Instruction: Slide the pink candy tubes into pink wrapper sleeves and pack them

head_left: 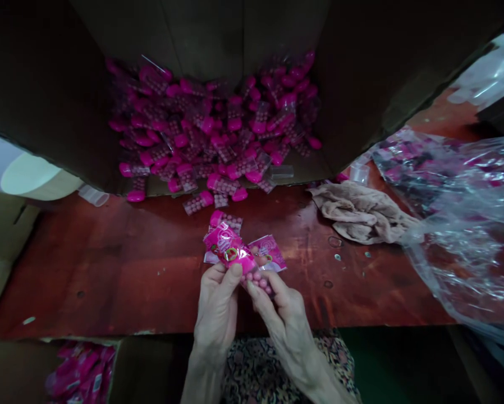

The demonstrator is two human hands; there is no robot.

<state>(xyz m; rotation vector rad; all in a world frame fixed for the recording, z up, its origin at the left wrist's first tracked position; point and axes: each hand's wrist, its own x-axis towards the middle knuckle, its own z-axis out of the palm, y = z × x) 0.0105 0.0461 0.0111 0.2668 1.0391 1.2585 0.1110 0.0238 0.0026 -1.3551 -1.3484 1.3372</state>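
Above the table's near edge [109, 330], our left hand [218, 300] pinches a glossy packet [223, 242]; our right hand [280, 300] pinches a bead tube [257, 279] overlapping it. Should either pinch loosen, the slick plastic could slip, dropping packet or tube.

Head-worn view, facing forward and down, near the red table [109, 269]

"What's low in the middle?"
"A left hand [218, 297] and a right hand [283, 306], pinching a pink packet [224, 240] and a tube of pink balls [257, 277];"
"And up top?"
"Pink-capped tubes [234, 124] in a big box [361, 84]; a rag [361, 213] right of middle."
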